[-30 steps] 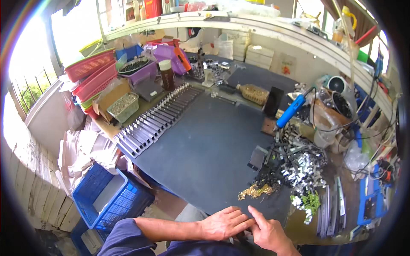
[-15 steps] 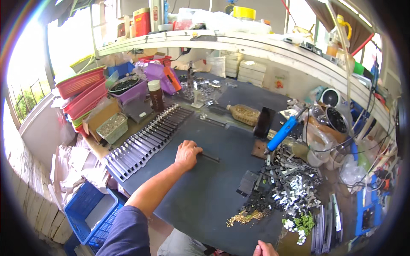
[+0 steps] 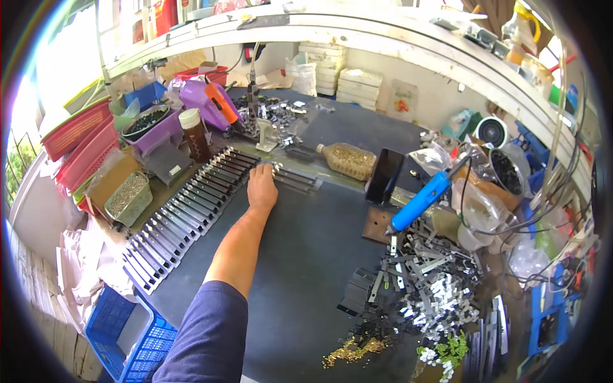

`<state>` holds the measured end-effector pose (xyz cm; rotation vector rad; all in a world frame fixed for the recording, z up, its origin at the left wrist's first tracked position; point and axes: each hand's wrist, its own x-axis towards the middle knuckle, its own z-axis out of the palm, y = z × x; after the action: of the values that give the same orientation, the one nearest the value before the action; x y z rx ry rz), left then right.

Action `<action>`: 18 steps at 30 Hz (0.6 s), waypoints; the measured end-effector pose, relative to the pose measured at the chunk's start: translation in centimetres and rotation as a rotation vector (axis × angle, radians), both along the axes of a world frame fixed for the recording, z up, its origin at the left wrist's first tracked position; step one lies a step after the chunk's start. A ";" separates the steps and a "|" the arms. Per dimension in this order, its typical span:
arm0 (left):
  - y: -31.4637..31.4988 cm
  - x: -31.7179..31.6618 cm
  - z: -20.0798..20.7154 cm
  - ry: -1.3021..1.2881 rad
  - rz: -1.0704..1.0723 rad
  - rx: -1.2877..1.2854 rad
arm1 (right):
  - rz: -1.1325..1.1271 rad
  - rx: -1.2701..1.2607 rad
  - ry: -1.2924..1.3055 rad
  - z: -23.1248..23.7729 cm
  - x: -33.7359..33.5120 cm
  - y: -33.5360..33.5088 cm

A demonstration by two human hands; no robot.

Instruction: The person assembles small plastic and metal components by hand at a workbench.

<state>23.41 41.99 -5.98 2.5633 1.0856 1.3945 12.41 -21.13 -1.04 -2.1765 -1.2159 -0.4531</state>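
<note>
My left hand (image 3: pixel 261 186) reaches out over the dark work mat (image 3: pixel 287 268), its fingers curled down and closed at the left end of a thin dark metal strip (image 3: pixel 295 186). The fingertips are partly hidden under the hand. Just beyond it lie one or two similar dark strips (image 3: pixel 300 173) with bright ends. To the left of the hand runs a long slanted row of dark metal strips (image 3: pixel 185 220), side by side, with pale tips at their far ends. My right hand is out of the picture.
On the right, a blue electric screwdriver (image 3: pixel 421 201) leans near a phone (image 3: pixel 385 175) and a heap of metal parts (image 3: pixel 440 287). Brass-coloured bits (image 3: pixel 356 350) lie at the front. A bottle of grains (image 3: pixel 348 159) rests behind; a blue basket (image 3: pixel 131 335) stands lower left.
My left hand has moved away from me across the mat with the dark strip, up to the other strips. My right hand has left the lower edge. The view has shifted.
</note>
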 end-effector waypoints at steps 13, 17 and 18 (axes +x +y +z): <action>-9.7 -1.9 1.5 0.195 -0.362 0.103 | 0.011 0.053 0.028 -2.1 1.5 0.8; -22.3 -1.1 4.6 0.311 -0.695 -0.231 | -0.032 0.065 -0.047 -1.5 1.2 0.7; -24.6 -0.9 5.0 0.272 -0.810 -0.242 | -0.010 0.088 -0.015 -1.5 1.0 0.7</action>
<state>22.48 17.38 -0.93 2.5668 0.1280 0.6845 13.43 -20.47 -2.56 -2.1090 -1.1709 -0.5185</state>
